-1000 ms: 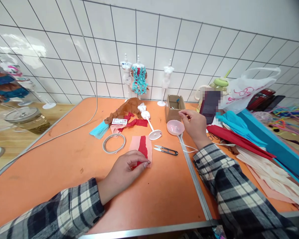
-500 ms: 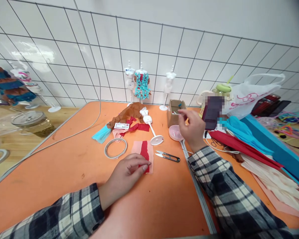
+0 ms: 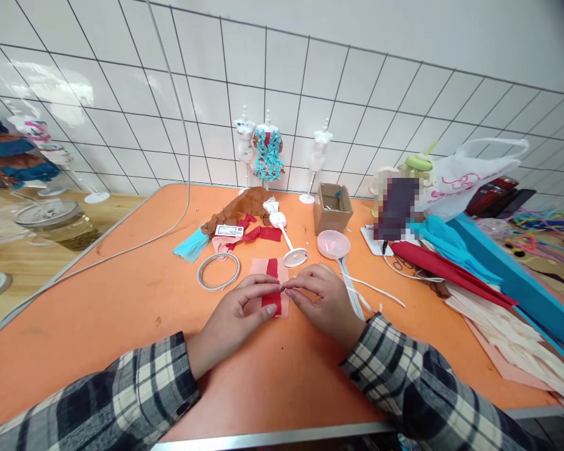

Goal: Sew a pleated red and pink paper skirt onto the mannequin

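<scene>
A pink piece of crepe-like material (image 3: 259,265) with a red strip (image 3: 272,269) down its middle lies flat in front of me. My left hand (image 3: 237,307) rests over its left side, thumb apart from the stretched fingers. From the right, my right hand (image 3: 329,304) meets the left fingertips above the red strip, its thumb and index finger pinched together. Whatever is in that pinch is too small to make out. The thread snips are hidden behind my right hand. Just beyond lies a white mini dress form (image 3: 286,238) on its side.
A roll of tape (image 3: 219,271) lies left of the pink piece. Behind are brown material (image 3: 244,207), a cardboard box (image 3: 333,213) and a pink bowl (image 3: 333,244). Small dress forms (image 3: 267,153) stand along the tiled wall. A phone (image 3: 397,210) and folded coloured sheets (image 3: 455,269) occupy the right.
My right hand has come from the cardboard box back toward me and left, to the fingertips of my left hand. The left thumb and fingers have spread further apart.
</scene>
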The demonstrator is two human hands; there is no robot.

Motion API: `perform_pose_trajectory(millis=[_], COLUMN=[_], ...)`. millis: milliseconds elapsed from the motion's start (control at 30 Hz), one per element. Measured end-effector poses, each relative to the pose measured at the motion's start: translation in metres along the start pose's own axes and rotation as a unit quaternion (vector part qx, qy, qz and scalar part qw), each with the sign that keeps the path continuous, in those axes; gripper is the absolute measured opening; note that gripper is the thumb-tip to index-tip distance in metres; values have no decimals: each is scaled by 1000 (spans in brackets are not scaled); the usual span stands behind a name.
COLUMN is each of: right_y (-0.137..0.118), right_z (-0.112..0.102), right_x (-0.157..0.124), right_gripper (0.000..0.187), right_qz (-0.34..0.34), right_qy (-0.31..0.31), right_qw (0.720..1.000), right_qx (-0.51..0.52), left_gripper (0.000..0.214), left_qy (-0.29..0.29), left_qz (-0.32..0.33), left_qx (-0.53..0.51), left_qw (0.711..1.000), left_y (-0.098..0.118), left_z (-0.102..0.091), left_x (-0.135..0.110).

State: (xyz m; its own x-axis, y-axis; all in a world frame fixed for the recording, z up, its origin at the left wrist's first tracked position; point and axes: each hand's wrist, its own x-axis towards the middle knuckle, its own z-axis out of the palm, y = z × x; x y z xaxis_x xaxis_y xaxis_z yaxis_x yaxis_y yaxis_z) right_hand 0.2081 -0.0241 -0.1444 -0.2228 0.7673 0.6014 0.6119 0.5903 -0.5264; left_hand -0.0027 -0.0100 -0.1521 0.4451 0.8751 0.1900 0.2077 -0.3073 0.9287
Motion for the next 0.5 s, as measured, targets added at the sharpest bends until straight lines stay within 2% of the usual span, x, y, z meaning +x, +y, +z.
perform_pose_trajectory(millis=[300, 500], right_y=[-3, -4], right_z=[5, 1], right_x=[-5, -4], right_gripper=[10, 12], right_qz=[63, 16], right_qy=[-33, -118], right_qw=[997, 991], right_qx=[19, -64], left_gripper=[24, 22], left_qy=[-7, -5], left_qz=[39, 68], left_qx=[65, 131], left_qw=[997, 989], left_y=[-2, 5], left_z=[3, 3], left_x=[1, 0])
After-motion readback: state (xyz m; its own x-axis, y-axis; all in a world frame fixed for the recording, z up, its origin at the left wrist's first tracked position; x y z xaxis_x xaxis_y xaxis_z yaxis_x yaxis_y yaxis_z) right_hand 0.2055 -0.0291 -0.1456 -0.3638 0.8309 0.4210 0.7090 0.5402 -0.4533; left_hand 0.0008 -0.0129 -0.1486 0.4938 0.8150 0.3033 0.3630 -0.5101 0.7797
